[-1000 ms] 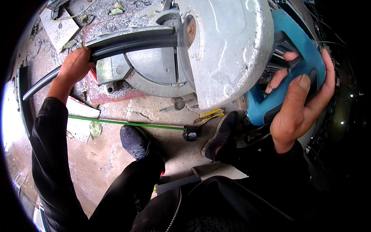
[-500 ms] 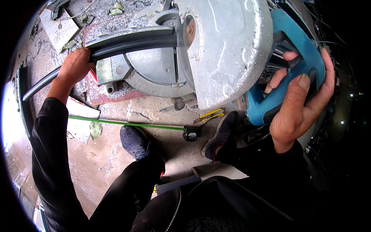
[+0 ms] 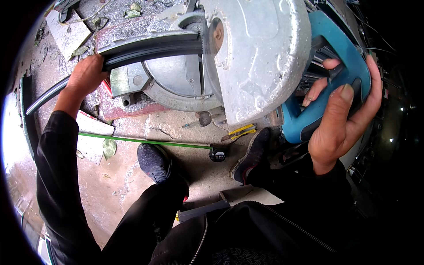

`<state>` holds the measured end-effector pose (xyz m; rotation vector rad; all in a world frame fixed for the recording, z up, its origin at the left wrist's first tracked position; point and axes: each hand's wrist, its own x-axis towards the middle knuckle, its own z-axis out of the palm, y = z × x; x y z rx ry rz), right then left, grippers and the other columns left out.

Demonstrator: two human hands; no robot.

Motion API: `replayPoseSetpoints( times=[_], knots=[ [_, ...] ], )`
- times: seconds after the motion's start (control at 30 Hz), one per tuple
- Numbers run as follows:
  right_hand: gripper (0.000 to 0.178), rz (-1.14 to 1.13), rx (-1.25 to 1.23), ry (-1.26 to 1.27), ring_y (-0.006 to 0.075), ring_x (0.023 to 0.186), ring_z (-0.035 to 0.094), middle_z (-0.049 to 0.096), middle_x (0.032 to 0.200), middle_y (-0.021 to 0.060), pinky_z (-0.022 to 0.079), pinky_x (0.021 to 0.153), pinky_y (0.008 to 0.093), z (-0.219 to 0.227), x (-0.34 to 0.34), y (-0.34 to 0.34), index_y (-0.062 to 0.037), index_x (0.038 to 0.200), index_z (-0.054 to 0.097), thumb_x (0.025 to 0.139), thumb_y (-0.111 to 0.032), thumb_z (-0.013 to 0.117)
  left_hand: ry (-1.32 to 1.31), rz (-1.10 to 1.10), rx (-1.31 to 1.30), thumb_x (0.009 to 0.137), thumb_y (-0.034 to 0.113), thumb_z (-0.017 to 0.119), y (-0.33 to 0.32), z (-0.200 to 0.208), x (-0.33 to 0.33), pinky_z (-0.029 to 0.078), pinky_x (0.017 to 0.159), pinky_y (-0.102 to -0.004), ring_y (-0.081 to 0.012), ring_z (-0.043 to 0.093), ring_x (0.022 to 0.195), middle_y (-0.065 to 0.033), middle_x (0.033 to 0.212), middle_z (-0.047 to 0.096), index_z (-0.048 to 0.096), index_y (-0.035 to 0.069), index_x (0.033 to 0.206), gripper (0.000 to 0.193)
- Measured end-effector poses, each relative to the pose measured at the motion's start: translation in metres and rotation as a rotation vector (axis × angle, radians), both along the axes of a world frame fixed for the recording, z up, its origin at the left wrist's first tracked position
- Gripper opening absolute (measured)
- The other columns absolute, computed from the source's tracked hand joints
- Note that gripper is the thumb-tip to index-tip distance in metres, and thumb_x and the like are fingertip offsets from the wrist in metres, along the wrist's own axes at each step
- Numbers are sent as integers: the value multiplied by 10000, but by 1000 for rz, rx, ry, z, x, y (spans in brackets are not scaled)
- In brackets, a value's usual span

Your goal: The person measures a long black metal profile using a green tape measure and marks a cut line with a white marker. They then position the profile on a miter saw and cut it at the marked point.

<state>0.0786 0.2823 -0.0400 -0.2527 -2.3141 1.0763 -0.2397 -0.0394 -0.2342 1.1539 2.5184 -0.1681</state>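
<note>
A miter saw with a pale, dust-covered blade guard (image 3: 265,66) stands in front of me. My right hand (image 3: 338,115) is wrapped round its blue handle (image 3: 304,121), fingers through the loop near the trigger. Across the saw's metal base (image 3: 170,77) lies a dark metal profile (image 3: 154,51), its right end beside the blade. My left hand (image 3: 86,73) is closed round the profile left of the base, and the rest of it sticks out past my wrist. The guard hides most of the blade.
An extended green tape measure (image 3: 217,153) lies on the floor near my shoes (image 3: 154,163). A yellow utility knife (image 3: 240,131) is by my right foot. Metal shavings, leaves and a white board (image 3: 66,33) lie at the far left. A grey box (image 3: 205,210) sits below me.
</note>
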Motion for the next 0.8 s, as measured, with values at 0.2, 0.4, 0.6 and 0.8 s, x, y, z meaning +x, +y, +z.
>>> replayPoseSetpoints(
  times=[0.2,0.4,0.6,0.8],
  knots=[
    [603,-67,8,-57,143,763,606,651,1229,160,551,658,299,8,-6,0,31,1576,227,1103,-233,493,-28,41,-33,840,190,752,7,7,3,539,918,-503,-423,683,1003,-240,998,695,654,-22,973,269],
    [604,-117,-60,-70,152,774,610,644,1193,158,550,663,311,15,-10,-2,35,1568,241,1094,-220,512,-13,17,-21,836,179,748,7,3,2,541,922,-500,-418,684,1014,-238,1006,699,661,-21,987,265],
    [599,-74,-61,-47,151,774,610,636,1172,151,548,660,311,12,-8,1,28,1570,243,1094,-216,514,-16,21,-38,841,175,758,7,7,4,545,926,-497,-413,684,1026,-232,1015,701,665,-21,1003,271],
    [597,-68,-64,-28,149,769,605,634,1168,149,546,662,307,10,-7,-1,32,1567,248,1095,-218,514,-12,14,-47,853,186,771,8,6,4,545,929,-496,-409,685,1028,-229,1024,703,663,-18,1018,284]
  ],
)
